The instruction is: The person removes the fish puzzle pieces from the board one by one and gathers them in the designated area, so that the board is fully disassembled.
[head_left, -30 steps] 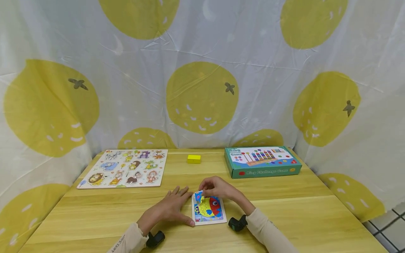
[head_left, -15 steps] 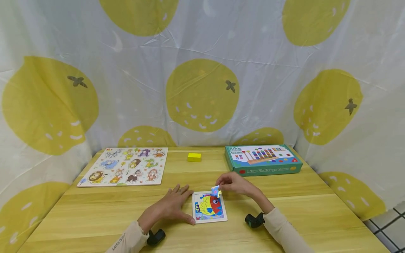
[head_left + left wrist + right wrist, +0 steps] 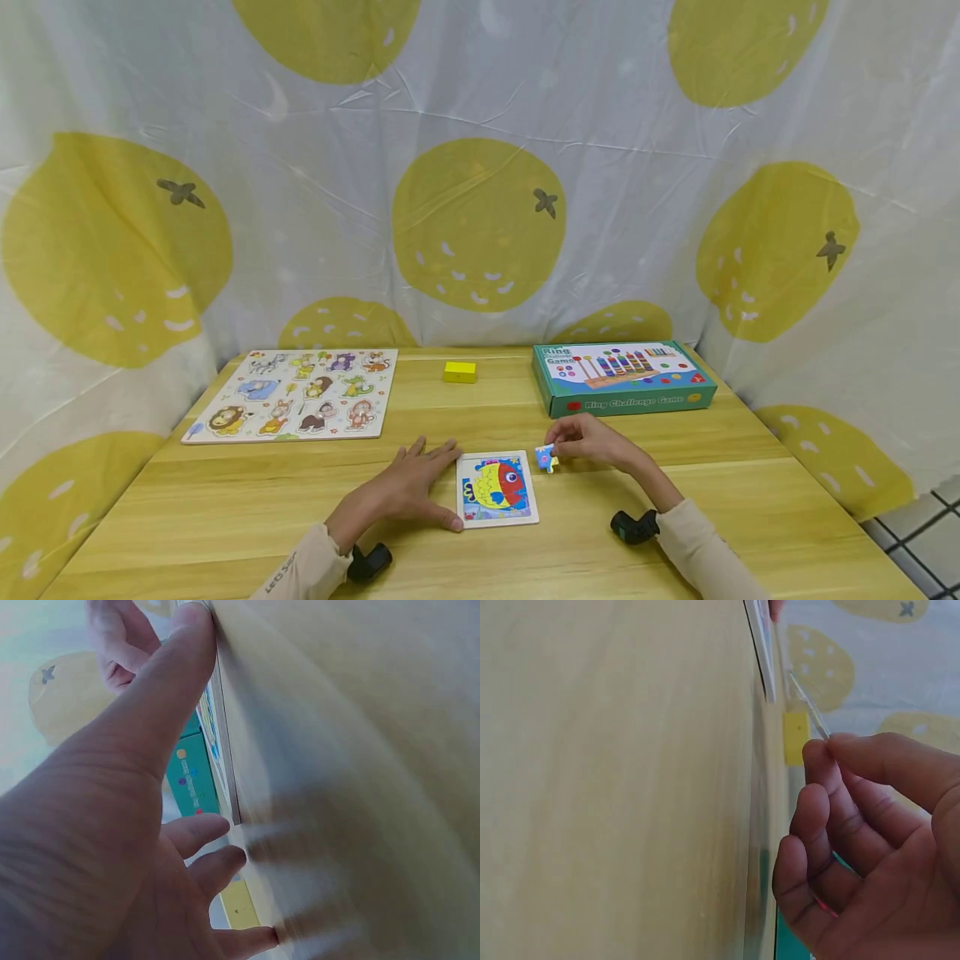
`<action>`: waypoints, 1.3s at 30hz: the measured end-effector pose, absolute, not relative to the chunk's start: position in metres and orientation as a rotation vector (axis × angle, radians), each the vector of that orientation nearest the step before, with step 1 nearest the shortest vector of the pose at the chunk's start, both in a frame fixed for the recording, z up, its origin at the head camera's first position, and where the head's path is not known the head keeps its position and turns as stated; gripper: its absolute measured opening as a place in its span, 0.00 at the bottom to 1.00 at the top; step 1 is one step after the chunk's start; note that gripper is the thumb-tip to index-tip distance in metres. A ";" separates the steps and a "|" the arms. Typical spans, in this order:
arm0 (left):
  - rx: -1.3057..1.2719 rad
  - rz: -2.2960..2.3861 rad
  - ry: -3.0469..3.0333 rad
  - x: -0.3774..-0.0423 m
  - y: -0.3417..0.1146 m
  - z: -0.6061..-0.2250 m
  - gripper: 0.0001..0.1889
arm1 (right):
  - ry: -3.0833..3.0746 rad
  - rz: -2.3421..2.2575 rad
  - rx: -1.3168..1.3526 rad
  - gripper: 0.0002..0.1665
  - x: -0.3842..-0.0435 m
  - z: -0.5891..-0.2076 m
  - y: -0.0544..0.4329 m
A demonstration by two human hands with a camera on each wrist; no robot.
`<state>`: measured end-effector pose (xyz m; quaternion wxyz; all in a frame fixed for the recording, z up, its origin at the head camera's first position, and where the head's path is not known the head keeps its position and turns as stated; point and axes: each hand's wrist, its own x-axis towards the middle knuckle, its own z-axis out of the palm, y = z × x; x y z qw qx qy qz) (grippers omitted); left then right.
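Observation:
A small square jigsaw puzzle (image 3: pixel 497 490) with a red-headed yellow fish lies in its pale frame on the table. My left hand (image 3: pixel 408 485) rests at its left side with fingers spread, the thumb against the near left corner. In the left wrist view the puzzle's edge (image 3: pixel 225 754) runs from the thumb (image 3: pixel 191 645) towards the fingertips. My right hand (image 3: pixel 596 442) pinches a blue and yellow jigsaw piece (image 3: pixel 546 457) between thumb and forefinger, to the right of the puzzle. The right wrist view shows the piece (image 3: pixel 810 706) edge-on, tilted.
An animal peg puzzle board (image 3: pixel 300 396) lies at the back left. Behind the fish puzzle stands a small yellow block (image 3: pixel 460 372). A green boxed ring game (image 3: pixel 624 379) is at the back right, and a lemon-print curtain (image 3: pixel 480 100) hangs behind the table.
My right hand has carried the jigsaw piece from above the puzzle's upper left, across to the right and off beyond its frame. The left hand has stayed at the puzzle's side.

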<state>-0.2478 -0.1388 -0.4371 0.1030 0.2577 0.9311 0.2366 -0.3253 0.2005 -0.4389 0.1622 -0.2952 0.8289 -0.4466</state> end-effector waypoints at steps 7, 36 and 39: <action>0.753 0.711 2.750 -0.248 -0.140 -0.438 0.53 | 2.356 -1.285 -0.846 0.09 -0.327 -0.442 0.204; 0.758 0.675 2.783 -0.248 -0.138 -0.437 0.54 | 2.462 -1.206 -0.854 0.07 -0.323 -0.445 0.196; 0.762 0.676 2.784 -0.248 -0.137 -0.437 0.54 | 2.464 -1.200 -0.856 0.07 -0.323 -0.445 0.196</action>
